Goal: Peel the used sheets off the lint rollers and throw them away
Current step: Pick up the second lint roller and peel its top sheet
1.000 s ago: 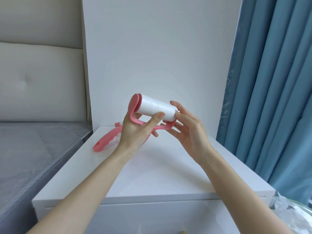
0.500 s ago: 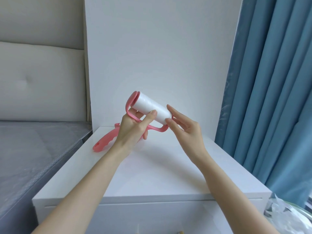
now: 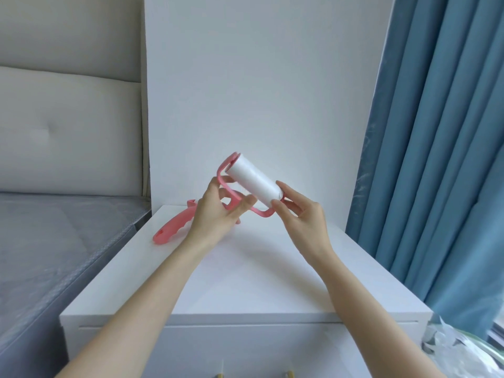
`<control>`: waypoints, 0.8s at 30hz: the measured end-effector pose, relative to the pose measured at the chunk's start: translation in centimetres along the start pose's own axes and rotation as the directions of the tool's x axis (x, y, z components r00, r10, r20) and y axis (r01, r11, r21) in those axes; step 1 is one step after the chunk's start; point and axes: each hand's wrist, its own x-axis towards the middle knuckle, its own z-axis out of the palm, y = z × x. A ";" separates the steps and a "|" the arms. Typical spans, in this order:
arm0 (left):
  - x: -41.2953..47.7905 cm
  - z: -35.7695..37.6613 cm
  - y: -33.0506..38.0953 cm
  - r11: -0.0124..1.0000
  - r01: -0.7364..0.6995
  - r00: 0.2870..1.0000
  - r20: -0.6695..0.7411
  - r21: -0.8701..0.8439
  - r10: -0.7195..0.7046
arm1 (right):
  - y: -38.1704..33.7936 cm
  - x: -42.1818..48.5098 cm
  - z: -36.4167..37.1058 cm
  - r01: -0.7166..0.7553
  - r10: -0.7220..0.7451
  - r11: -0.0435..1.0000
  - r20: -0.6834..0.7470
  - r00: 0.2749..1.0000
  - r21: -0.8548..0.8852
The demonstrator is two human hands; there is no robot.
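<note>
the left hand has its grip clamped on the pink frame of the lint roller, held above the bench; the right hand pinches the roll's near end, fingertips apparently feeling for the sheet edge. the roll's long axis runs from far-left down to near-right, so the right hand is nearer the edge to peel. a second pink handle lies on the bench behind; crumpled sheets in a bin sit low right, by the blue curtain.

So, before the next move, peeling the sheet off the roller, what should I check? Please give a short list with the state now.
1. Left hand steadies the pink frame: ok.
2. Right hand fingertips at the near end of the white roll: ok.
3. Sheet edge lifted and pinched: cannot tell.
4. Roller held clear above the white cabinet top: ok.
5. Place for discards: a bag with crumpled sheets at lower right, partly in view: ok.
6. Second lint roller lies out of the way: ok.
</note>
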 end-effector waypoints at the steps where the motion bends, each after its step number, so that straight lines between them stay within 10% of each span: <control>1: -0.1 0.0 -0.3 0.998 0.007 0.999 0.044 0.061 -0.009 | 0.0 0.2 -0.2 -0.021 0.021 1.000 -0.038 0.999 0.011; 7: -0.5 -0.2 -1.2 0.875 -0.210 0.976 0.141 0.437 0.164 | 0.6 0.6 -0.8 -0.148 0.156 0.985 -0.084 0.984 0.092; 16: -0.5 -0.2 -1.3 0.819 -0.284 0.958 0.111 0.498 0.265 | 0.9 -0.3 -0.1 0.019 -0.084 0.895 -0.125 0.989 -0.446; 24: -0.6 -0.2 -1.5 0.792 -0.304 0.951 0.122 0.529 0.283 | 1.2 0.2 0.0 0.023 -0.151 0.826 -0.181 0.972 -0.564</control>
